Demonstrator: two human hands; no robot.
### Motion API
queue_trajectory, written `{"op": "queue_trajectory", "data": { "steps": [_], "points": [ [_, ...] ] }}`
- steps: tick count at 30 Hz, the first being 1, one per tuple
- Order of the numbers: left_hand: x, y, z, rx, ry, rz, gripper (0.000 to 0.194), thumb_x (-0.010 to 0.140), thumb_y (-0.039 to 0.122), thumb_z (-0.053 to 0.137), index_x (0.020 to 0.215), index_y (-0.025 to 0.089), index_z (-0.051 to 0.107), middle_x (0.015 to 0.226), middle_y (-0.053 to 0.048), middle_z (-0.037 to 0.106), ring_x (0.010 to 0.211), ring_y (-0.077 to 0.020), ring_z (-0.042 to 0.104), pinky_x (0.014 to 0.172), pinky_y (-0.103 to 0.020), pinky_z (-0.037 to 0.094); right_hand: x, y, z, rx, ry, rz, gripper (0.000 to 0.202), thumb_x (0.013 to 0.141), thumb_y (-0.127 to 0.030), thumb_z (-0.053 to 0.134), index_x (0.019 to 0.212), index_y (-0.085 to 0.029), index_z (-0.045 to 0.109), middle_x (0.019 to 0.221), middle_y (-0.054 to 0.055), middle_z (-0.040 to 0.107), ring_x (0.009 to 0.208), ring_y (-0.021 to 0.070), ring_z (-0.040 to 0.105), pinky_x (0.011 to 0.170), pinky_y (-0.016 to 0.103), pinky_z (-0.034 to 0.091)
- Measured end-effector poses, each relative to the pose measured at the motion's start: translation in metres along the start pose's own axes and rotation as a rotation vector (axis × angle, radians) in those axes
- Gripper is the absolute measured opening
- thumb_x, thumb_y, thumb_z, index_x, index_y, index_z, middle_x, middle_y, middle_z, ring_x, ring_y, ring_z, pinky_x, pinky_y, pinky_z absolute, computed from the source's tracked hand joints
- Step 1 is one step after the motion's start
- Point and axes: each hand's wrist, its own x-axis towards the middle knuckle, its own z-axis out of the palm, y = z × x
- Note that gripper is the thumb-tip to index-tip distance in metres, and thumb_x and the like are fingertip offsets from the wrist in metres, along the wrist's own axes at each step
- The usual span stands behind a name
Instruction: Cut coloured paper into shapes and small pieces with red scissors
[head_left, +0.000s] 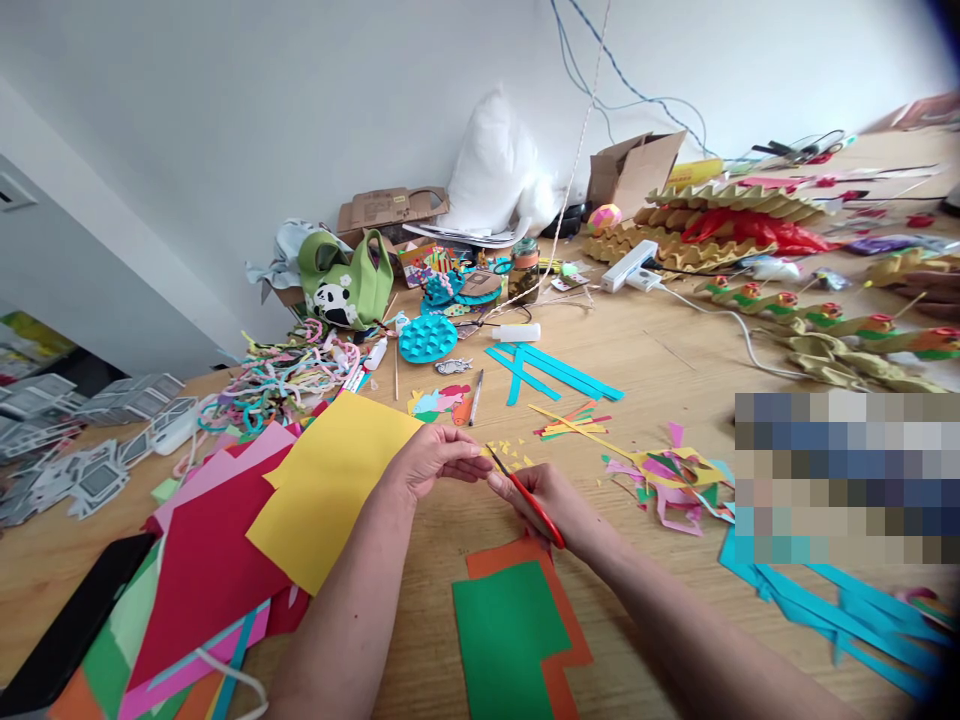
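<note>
My right hand [546, 505] is closed around red-handled scissors [541, 515], whose blades point up and left towards my left fingertips. My left hand [444, 462] is pinched, with what looks like a small piece of yellow paper [485, 452] at its fingertips, mostly hidden. Tiny yellow paper snippets [511, 452] lie scattered on the table just beyond the blades. A green sheet [506, 630] over an orange sheet [566, 640] lies below my hands. Yellow sheets [337, 480] lie to the left, partly behind my left forearm.
Thin coloured strips [574, 422], blue strips [551, 370] and a pen [476, 397] lie beyond my hands. Paper scraps [679, 480] are on the right. A red sheet [217, 560] and a black phone-like object [75, 620] lie left. A green panda bag [345, 280] stands behind.
</note>
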Motion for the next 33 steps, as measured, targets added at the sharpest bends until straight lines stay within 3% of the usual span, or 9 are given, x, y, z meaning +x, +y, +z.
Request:
{"op": "queue_trajectory", "data": {
  "steps": [14, 24, 33],
  "points": [
    [0.001, -0.001, 0.005, -0.071, 0.062, 0.039, 0.028, 0.057, 0.029, 0.079, 0.074, 0.013, 0.063, 0.077, -0.013, 0.074, 0.067, -0.0204, 0.07, 0.069, -0.031, 0.053, 0.003, 0.003, 0.001, 0.079, -0.004, 0.059, 0.055, 0.076, -0.065, 0.055, 0.049, -0.019, 0.04, 0.035, -0.003, 0.046, 0.028, 0.0086, 0.041, 0.031, 0.019, 0.027],
    [0.011, -0.013, 0.05, -0.436, 0.374, 0.202, 0.02, 0.056, 0.02, 0.076, 0.069, 0.013, 0.062, 0.072, -0.01, 0.072, 0.064, -0.0182, 0.068, 0.067, -0.029, 0.054, 0.005, 0.002, 0.001, 0.174, 0.045, 0.019, 0.056, 0.079, -0.069, 0.048, 0.056, -0.018, 0.045, 0.04, -0.003, 0.047, 0.033, 0.0095, 0.047, 0.034, 0.019, 0.035],
    [0.009, -0.026, 0.075, -0.467, 0.416, 0.285, 0.018, 0.058, 0.025, 0.073, 0.066, 0.011, 0.066, 0.07, -0.007, 0.07, 0.065, -0.0155, 0.064, 0.065, -0.027, 0.05, 0.004, 0.0, 0.001, 0.143, 0.104, -0.011, 0.057, 0.076, -0.071, 0.048, 0.056, -0.019, 0.044, 0.041, -0.004, 0.045, 0.033, 0.0097, 0.048, 0.033, 0.019, 0.035]
  ]
}}
